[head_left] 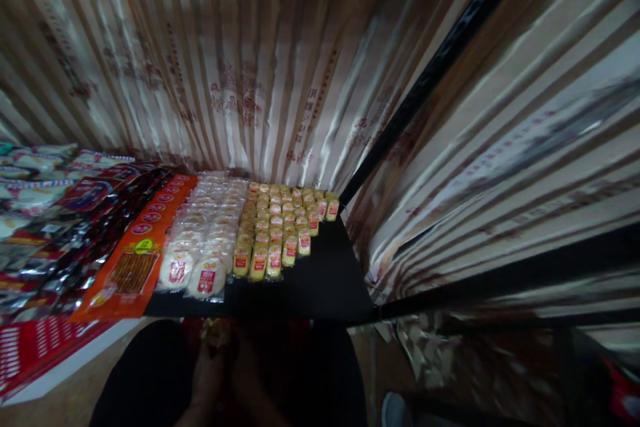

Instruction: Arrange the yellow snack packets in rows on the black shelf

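Observation:
Low in the head view, between my knees and below the shelf's front edge, my left hand (207,370) is closed around a small yellowish wrapped snack packet (215,333). Close beside it, my right hand (245,363) lies in deep shade, so its fingers do not show clearly. On the black shelf (330,273) above, yellow snack packets (275,227) with red labels stand in tight rows. To their left are rows of round white crackers (207,277) in clear wrappers.
An orange snack bag (135,267) and many dark and white packets (55,213) cover the shelf's left. A red basket (45,347) sits at lower left. Striped printed sheeting (240,67) hangs behind and to the right, crossed by a black frame post (425,87).

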The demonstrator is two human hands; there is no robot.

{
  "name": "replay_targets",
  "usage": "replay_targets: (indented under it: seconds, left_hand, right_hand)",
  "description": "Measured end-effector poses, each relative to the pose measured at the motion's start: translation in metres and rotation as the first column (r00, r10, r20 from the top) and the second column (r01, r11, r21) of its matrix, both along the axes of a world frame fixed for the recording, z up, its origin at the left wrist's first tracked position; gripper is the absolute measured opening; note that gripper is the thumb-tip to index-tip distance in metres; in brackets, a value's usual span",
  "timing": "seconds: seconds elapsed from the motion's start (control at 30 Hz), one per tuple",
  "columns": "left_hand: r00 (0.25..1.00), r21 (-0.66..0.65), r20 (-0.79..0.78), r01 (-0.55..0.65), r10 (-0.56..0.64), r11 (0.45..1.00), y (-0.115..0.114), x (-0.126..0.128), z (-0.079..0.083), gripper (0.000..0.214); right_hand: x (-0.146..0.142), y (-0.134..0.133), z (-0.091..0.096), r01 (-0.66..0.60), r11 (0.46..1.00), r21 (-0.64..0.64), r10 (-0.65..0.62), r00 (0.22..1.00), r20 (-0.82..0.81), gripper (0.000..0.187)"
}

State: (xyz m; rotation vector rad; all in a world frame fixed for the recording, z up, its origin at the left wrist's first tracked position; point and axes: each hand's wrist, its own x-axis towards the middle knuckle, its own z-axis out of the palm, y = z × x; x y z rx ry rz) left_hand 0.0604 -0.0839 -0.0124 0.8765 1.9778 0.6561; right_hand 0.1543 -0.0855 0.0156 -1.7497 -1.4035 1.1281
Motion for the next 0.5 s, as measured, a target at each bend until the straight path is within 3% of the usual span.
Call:
replay_targets:
  seconds: [0.1,0.27,0.37,0.5]
  left_hand:
    - [0.993,0.085,0.113,0.032,-0.042,0.996,-0.017,0.005,0.019,0.033]
    - [0.985,0.278,0.143,0.049,-0.092,0.959,-0.034,0.02,0.06,0.054]
    - [0.983,0.375,0.149,0.047,-0.111,0.926,-0.031,0.033,0.089,0.057]
    - [0.982,0.528,0.104,0.082,-0.16,0.845,-0.014,0.057,0.122,0.044]
  right_hand:
    - [0.012,-0.012,0.008,0.004,1.0,-0.008,-0.004,1.0,0.003,0.03]
    - [0.043,-0.034,0.034,0.001,0.991,0.135,-0.005,0.999,0.035,0.033]
    - [0.058,-0.039,0.048,0.012,0.964,0.264,-0.035,0.996,0.082,0.034]
    - [0.073,-0.031,0.063,0.025,0.879,0.477,-0.112,0.982,0.154,0.038]
